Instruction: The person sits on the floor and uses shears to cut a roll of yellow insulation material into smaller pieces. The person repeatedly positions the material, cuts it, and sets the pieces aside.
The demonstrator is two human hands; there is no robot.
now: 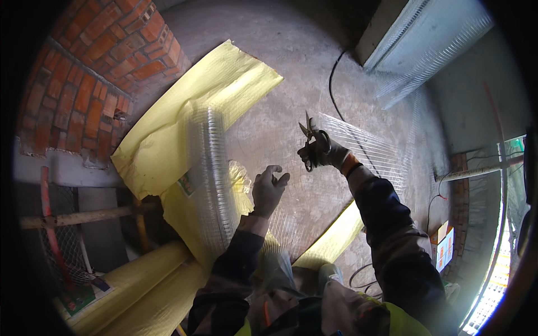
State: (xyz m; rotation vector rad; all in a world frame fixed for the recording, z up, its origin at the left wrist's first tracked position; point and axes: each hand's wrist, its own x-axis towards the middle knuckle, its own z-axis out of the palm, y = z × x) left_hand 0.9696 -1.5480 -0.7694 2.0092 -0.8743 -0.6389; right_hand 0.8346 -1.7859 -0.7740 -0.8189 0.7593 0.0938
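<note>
My right hand [325, 153], in a grey work glove, holds a pair of scissors [310, 134] with dark handles; the blades are spread and point away from me. Left of it, my gloved left hand [269, 187] has its thumb and fingers curled but apart, with nothing seen between them. A roll of clear mesh [212, 168] lies to the left of that hand. Thin mesh strands [365, 143] spread over the floor beyond my right forearm. Whether either hand touches the mesh I cannot tell. Under the roll lie yellow woven plastic sheets [155, 147].
Bare brick walls [75, 96] stand at the left. A black cable [332, 90] crosses the concrete floor [290, 50]. More mesh leans at the upper right [437, 50]. A cardboard box [443, 248] sits at right, below a scaffold pole [479, 169]. Yellow rolls [143, 285] lie at lower left.
</note>
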